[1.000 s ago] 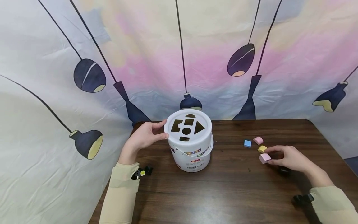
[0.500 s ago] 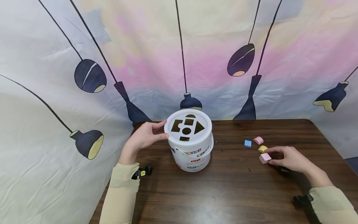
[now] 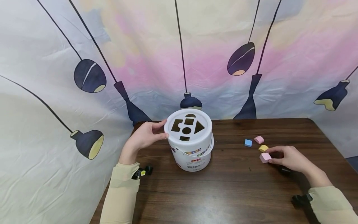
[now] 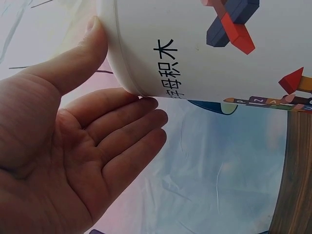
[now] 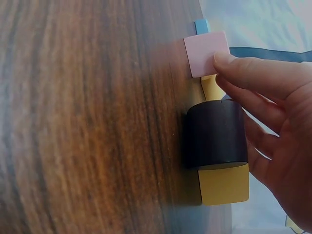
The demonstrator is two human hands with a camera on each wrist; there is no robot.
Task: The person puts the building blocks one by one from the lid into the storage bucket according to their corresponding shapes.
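Note:
A white lidded bucket [image 3: 193, 163] with shape-cut holes in its lid [image 3: 205, 124] stands upright on the table. My left hand [image 3: 144, 137] touches the lid's left edge with thumb and forefinger; in the left wrist view the fingers [image 4: 131, 139] look fairly straight. On the right, my right hand [image 3: 292, 158] pinches a pink block [image 3: 265, 158] between thumb and fingers, at table level. Just behind it lies a yellow block [image 3: 263, 148]. The right wrist view shows a black cylinder block [image 5: 217, 134] and another yellow block [image 5: 224, 185] beside the fingers.
A blue block [image 3: 248, 143] and a pink curved block [image 3: 259, 139] lie behind the held one. The dark wooden table [image 3: 223, 193] ends at a cloth backdrop [image 3: 156, 62] printed with lamps. The bucket's white handle [image 3: 211, 146] hangs down its side.
Almost nothing moves. The left hand stays on the lid, and the right hand keeps its pinch on the pink block in nearly the same place.

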